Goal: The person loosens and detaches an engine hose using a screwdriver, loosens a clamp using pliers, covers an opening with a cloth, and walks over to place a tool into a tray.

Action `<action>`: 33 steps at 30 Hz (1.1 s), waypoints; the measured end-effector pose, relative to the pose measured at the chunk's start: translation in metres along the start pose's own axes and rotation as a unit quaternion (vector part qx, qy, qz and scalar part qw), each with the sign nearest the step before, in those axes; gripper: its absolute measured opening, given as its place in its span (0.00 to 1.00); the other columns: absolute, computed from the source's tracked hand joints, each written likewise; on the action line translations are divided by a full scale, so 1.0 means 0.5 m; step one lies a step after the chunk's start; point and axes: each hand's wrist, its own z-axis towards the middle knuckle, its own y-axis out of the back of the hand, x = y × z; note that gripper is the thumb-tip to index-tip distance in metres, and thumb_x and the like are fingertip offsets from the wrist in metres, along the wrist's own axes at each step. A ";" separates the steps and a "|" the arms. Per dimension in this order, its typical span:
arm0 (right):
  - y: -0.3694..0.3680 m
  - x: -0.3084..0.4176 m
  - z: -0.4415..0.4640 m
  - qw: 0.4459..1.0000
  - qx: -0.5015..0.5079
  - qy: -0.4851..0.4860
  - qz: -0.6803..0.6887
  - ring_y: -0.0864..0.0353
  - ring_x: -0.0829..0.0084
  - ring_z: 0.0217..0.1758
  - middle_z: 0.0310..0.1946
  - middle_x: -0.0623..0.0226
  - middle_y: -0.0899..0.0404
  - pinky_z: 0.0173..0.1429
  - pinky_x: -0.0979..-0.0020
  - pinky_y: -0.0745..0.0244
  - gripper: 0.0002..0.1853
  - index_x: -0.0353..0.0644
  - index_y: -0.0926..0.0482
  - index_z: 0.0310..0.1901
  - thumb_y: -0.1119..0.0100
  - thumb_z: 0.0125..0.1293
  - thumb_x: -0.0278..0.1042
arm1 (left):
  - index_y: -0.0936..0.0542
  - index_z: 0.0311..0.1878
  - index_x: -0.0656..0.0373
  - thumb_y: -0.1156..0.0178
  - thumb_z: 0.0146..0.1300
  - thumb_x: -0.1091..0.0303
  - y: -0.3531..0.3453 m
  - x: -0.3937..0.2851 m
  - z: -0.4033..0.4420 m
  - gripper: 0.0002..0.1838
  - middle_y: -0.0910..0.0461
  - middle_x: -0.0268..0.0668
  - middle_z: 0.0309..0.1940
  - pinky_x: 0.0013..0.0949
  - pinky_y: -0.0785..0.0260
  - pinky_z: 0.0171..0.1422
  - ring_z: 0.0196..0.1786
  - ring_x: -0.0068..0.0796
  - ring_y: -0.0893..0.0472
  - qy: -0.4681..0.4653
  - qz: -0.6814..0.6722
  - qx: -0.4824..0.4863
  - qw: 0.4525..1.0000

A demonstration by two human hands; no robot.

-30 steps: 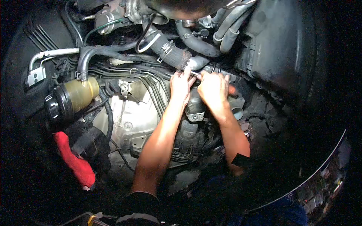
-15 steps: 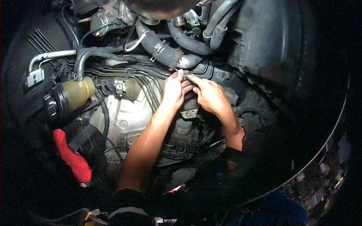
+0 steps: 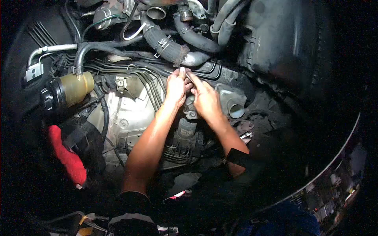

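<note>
In the head view, we saw the left hand and the right hand meet, fingertips close together, just below the worn lower end of a ribbed hose. The left hand's fingers were bunched, its thumb pointing up; the right hand's index finger reached across to them while its other fingers curled in. We could not tell whether either was clamped on something small, because the fingers hid the spot between them.

The hose slanted from upper left down toward a pale metal pipe, with a wire clamp around its middle. Left of the left hand we saw thin lines and, well apart, a yellowish reservoir with a black cap, tilted on its side. A long red thing lay below it. A pale duct sat near the right hand.
</note>
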 end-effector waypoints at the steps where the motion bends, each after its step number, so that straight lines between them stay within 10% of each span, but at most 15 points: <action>1: 0.037 0.007 0.008 0.994 0.070 -0.060 0.055 0.17 0.46 0.50 0.50 0.48 0.18 0.55 0.57 0.22 0.22 0.44 0.25 0.66 0.43 0.71 0.28 | 0.25 0.50 0.65 0.53 0.81 0.58 -0.003 -0.001 -0.003 0.17 0.20 0.40 0.37 0.39 0.18 0.47 0.37 0.33 0.18 0.011 0.002 0.000 1.000; 3: 0.047 -0.015 0.027 0.991 -0.136 -0.005 -0.010 0.18 0.51 0.56 0.53 0.48 0.19 0.60 0.58 0.24 0.20 0.36 0.25 0.65 0.46 0.74 0.31 | 0.25 0.53 0.66 0.53 0.81 0.57 -0.013 -0.022 -0.015 0.19 0.18 0.44 0.41 0.40 0.18 0.50 0.41 0.36 0.16 0.033 0.003 -0.008 0.999; 7: 0.163 0.033 0.010 0.973 -0.226 -0.006 0.054 0.23 0.47 0.59 0.53 0.46 0.23 0.65 0.57 0.29 0.17 0.32 0.25 0.61 0.50 0.75 0.28 | 0.24 0.57 0.66 0.53 0.79 0.45 0.017 -0.021 -0.018 0.29 0.17 0.46 0.49 0.44 0.22 0.58 0.52 0.39 0.16 0.075 0.066 0.059 0.993; 18: 0.152 -0.002 -0.046 0.951 0.120 0.016 -0.284 0.24 0.51 0.62 0.59 0.55 0.21 0.62 0.44 0.33 0.20 0.39 0.17 0.48 0.35 0.65 0.48 | 0.24 0.47 0.64 0.54 0.80 0.49 -0.055 0.019 -0.045 0.24 0.20 0.45 0.35 0.48 0.23 0.49 0.38 0.44 0.18 0.107 -0.111 0.059 0.986; 22: 0.119 -0.029 -0.045 0.936 0.127 0.077 -0.320 0.25 0.50 0.63 0.57 0.48 0.21 0.63 0.43 0.33 0.19 0.35 0.19 0.46 0.33 0.61 0.42 | 0.35 0.32 0.51 0.53 0.80 0.47 -0.100 0.040 -0.039 0.21 0.36 0.31 0.21 0.41 0.34 0.35 0.23 0.29 0.36 0.116 -0.215 -0.045 0.969; 25: 0.137 -0.017 -0.042 0.942 0.133 0.093 -0.292 0.24 0.52 0.57 0.50 0.53 0.21 0.58 0.47 0.32 0.18 0.35 0.22 0.47 0.35 0.64 0.42 | 0.33 0.39 0.56 0.54 0.80 0.46 -0.122 0.042 -0.027 0.21 0.35 0.31 0.20 0.35 0.35 0.23 0.17 0.25 0.36 0.096 -0.187 -0.125 0.970; 33: 0.143 -0.012 -0.024 0.971 0.118 -0.026 -0.204 0.19 0.48 0.51 0.45 0.52 0.20 0.55 0.48 0.30 0.13 0.35 0.22 0.45 0.36 0.64 0.35 | 0.33 0.42 0.55 0.57 0.82 0.54 -0.160 0.006 -0.029 0.15 0.36 0.31 0.22 0.37 0.34 0.33 0.24 0.27 0.35 0.128 -0.254 -0.104 0.953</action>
